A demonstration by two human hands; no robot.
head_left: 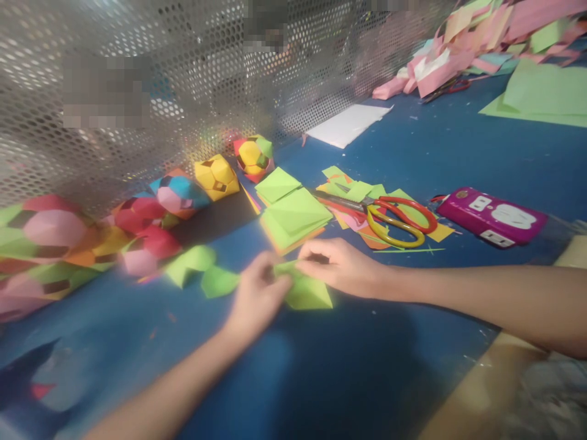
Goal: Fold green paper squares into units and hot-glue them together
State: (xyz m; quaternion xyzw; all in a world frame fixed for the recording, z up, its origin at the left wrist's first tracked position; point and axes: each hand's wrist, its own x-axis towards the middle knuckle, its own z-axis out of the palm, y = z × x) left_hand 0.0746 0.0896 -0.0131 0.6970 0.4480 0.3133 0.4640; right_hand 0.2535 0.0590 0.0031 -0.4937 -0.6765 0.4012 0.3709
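A light green sheet of paper [309, 293] is pinched between my two hands above the blue surface. My left hand [260, 287] grips its left edge with closed fingers, slightly blurred. At its upper edge, my right hand [332, 260] holds it with thumb and fingers together. Just behind lies a stack of green square papers [296, 211], with orange sheets under it. Two folded green paper pieces [220, 282] rest left of my left hand. Scissors [394, 223] with red and yellow handles lie on loose paper scraps [353, 186] beyond my right hand.
Folded paper balls [216, 177] in several colours line the left, along a perforated metal screen [183, 91]. A purple case [493, 217] lies at the right. White paper [348, 125], green sheets [548, 91] and a pink paper heap [486, 43] are farther back.
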